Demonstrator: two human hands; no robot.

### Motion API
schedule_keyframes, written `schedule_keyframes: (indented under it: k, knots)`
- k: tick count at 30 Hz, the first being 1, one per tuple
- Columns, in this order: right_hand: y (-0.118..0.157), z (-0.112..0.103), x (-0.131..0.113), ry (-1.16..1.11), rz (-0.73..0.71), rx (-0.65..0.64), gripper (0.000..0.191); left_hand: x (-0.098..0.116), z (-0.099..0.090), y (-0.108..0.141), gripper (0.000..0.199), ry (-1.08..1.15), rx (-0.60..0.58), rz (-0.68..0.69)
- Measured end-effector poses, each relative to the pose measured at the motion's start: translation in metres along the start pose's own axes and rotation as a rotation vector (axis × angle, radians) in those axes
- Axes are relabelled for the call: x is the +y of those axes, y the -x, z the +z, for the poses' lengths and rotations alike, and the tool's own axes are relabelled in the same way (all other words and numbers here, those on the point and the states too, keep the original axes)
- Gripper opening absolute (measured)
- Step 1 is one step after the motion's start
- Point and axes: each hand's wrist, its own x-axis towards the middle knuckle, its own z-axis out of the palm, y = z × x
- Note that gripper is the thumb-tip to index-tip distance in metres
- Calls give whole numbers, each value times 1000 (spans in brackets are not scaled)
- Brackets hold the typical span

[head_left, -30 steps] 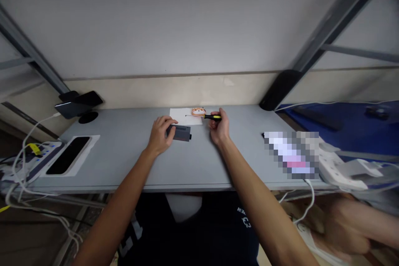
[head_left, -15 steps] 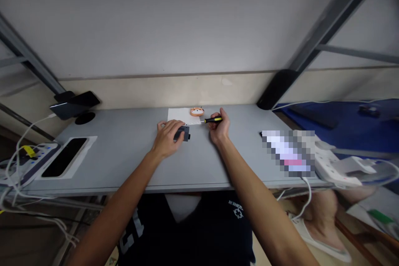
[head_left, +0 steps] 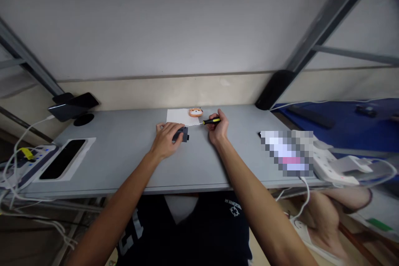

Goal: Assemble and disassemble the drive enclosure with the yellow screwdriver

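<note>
My left hand [head_left: 166,139] is closed over a small dark grey box [head_left: 183,135] with slots in its top, holding it on the grey desk. Part of the box is hidden under the fingers. In my right hand [head_left: 219,128] is a screwdriver [head_left: 212,121] with a black and yellow handle, its thin shaft pointing left. The shaft's tip is at the far edge of the box, by my left fingertips; whether it touches a screw is too small to tell. Just beyond lie a white sheet of paper [head_left: 177,115] and an orange-and-white animal-faced case [head_left: 195,112].
At the left are a phone on a stand [head_left: 75,106], another phone [head_left: 64,158] lying flat, and a power strip [head_left: 34,166] with cables. A black cylinder [head_left: 274,90] stands back right. Nearer are a blurred-out phone [head_left: 285,153] and a white power strip [head_left: 330,164]. Another person's leg [head_left: 322,216] shows below right.
The view has shifted slightly. Both hands keep their hold, the left on the grey box and the right on the screwdriver, with hardly any movement.
</note>
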Motion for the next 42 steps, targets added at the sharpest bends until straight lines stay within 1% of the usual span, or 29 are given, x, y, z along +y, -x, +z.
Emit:
schedule_keyframes:
  k: [8,13,21,27,34,38,42]
  knots:
    - [2,1,-1,-32,-4,-13,47,1,-1,-1,25,-10,4,34]
    - [2,1,-2,-56,1,-3,44,1,-1,-1,25,-11,-6,41]
    - [2,1,-2,-94,-4,39,44,-1,0,0,23,-40,16,62]
    - [-1,-2,-1,-121,11,76,40,1,0,-1,27,-113,-24,64]
    - [-4,-5,0,-120,17,88,41,2,2,-2,31,-127,-56,59]
    - [-5,-5,1,-94,20,85,41,3,6,-1,32,-118,-44,63]
    - [-5,-4,2,-58,15,86,43,3,6,0,30,-43,-7,63]
